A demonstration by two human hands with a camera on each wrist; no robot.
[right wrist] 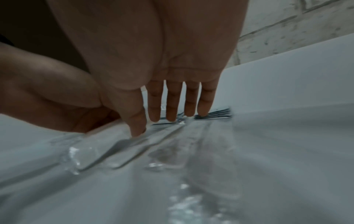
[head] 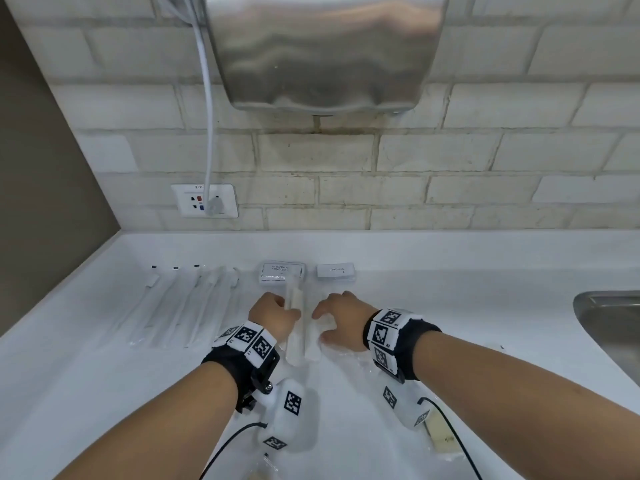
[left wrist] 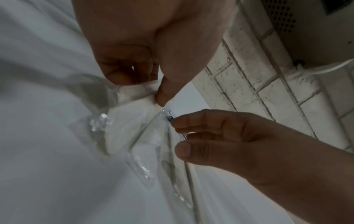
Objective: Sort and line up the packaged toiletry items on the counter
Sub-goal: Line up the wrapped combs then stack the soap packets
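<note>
Two long white combs in clear wrappers [head: 297, 341] lie side by side on the white counter [head: 450, 271] between my hands. My left hand [head: 287, 306] pinches the far end of the left wrapped comb [left wrist: 134, 94] between thumb and curled fingers [left wrist: 162, 94]. My right hand [head: 325, 320] lies over the right wrapper with straight fingers [right wrist: 172, 106], its tips pressing the plastic near the comb teeth [right wrist: 212, 115]. Behind them lie a shampoo and conditioner sachet [head: 282, 271] and a toothpaste sachet [head: 336, 271]. Several wrapped toothbrushes [head: 183, 306] are lined up at the left.
A steel sink [head: 609, 323] is set into the counter at the right. A metal hand dryer [head: 322, 50] hangs on the tiled wall overhead, its cord plugged into a socket [head: 204, 200]. A beige packet [head: 443, 438] lies near my right forearm.
</note>
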